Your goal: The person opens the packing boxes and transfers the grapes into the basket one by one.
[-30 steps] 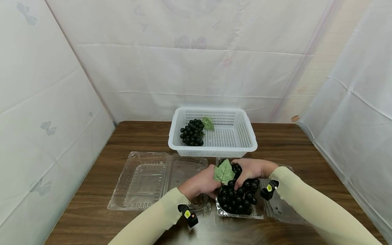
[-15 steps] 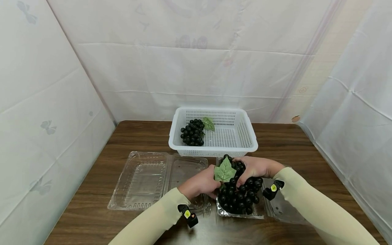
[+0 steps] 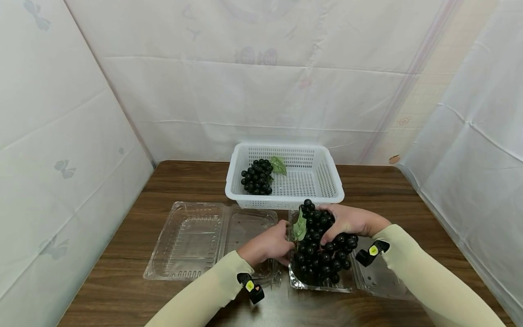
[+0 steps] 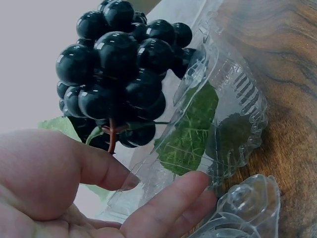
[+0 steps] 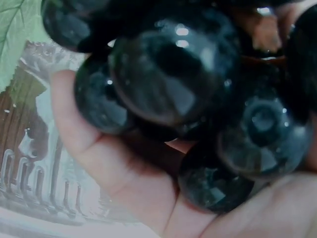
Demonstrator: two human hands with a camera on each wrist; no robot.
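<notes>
My right hand (image 3: 347,220) grips a bunch of black grapes (image 3: 316,227), its fingers curled under the fruit in the right wrist view. The bunch is tilted up over a clear plastic clamshell (image 3: 300,285), its lower grapes overlapping the tray. A green leaf (image 3: 300,227) hangs on the bunch's left side. At the tray's left edge is my left hand (image 3: 271,245), thumb and fingers on either side of the clear wall in the left wrist view. Another leaf (image 4: 190,134) shows through that wall, below the grapes (image 4: 116,74).
A second clear clamshell (image 3: 184,245) lies open to the left on the wooden table (image 3: 122,272). Behind stands a white perforated basket (image 3: 286,198) with another bunch of black grapes (image 3: 257,177) and a leaf. The right clamshell's lid (image 3: 380,277) lies under my right forearm.
My right hand has moved up and to the right, raising the top of the grape bunch. The leaf has turned more edge-on. My left hand has stayed in place.
</notes>
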